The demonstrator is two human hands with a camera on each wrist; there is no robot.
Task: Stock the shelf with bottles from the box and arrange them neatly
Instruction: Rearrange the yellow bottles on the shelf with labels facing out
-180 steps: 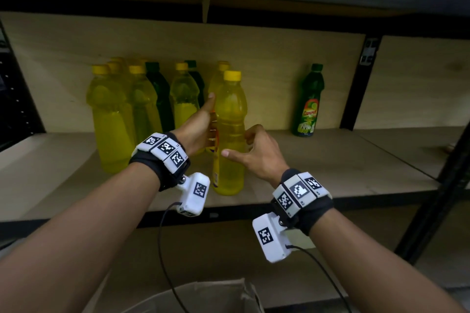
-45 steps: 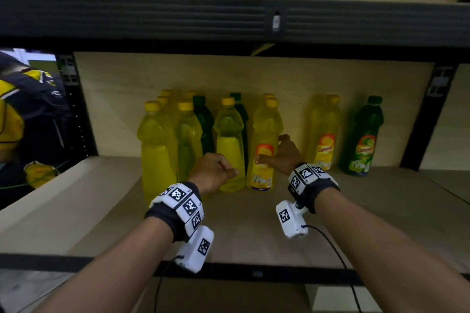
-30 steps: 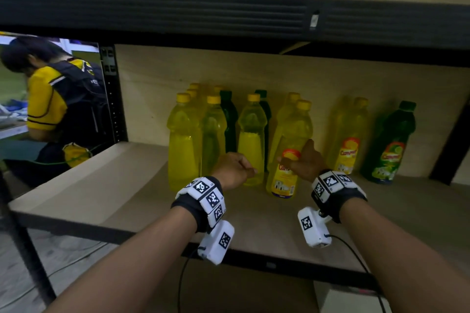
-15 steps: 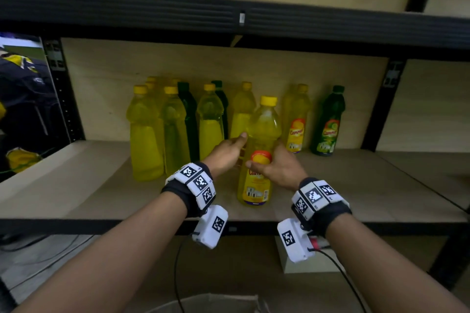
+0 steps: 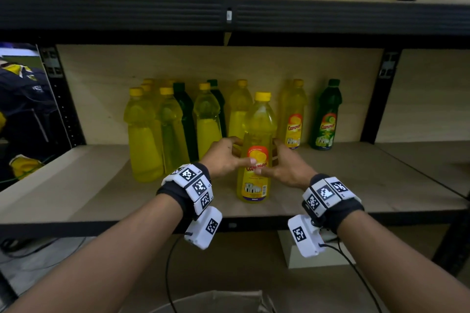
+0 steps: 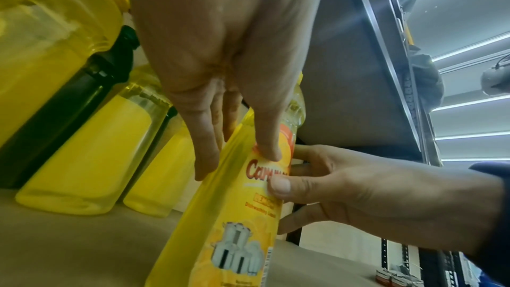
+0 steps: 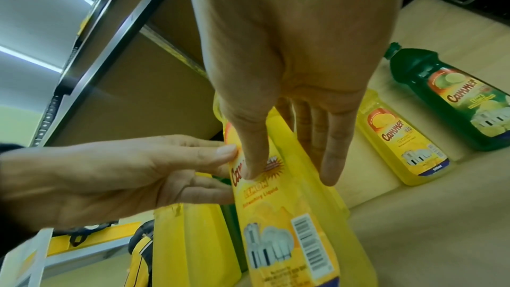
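A yellow bottle [image 5: 256, 134] with a red-and-yellow label stands upright near the front of the wooden shelf [image 5: 76, 185]. My left hand [image 5: 241, 151] holds its left side, thumb on the label. My right hand [image 5: 269, 157] holds the right side the same way. In the left wrist view my left thumb [image 6: 266, 150] presses the label of the bottle [image 6: 220, 215]. In the right wrist view my right thumb [image 7: 251, 160] lies on the bottle [image 7: 290, 215], with the fingers [image 7: 331, 160] along its far side. Behind it stand several yellow bottles [image 5: 142, 134] and green ones [image 5: 185, 119].
At the back right stand a labelled yellow bottle [image 5: 292, 119] and a labelled green bottle [image 5: 326, 117]. A black beam [image 5: 229, 15] runs overhead. The cardboard box [image 5: 216, 302] is below me. A person [image 5: 23, 99] sits beyond the left upright.
My right hand pulled the yellow bottle from the back row to the shelf's front. My left hand, a loose fist before, now holds the bottle too, and its label faces me.
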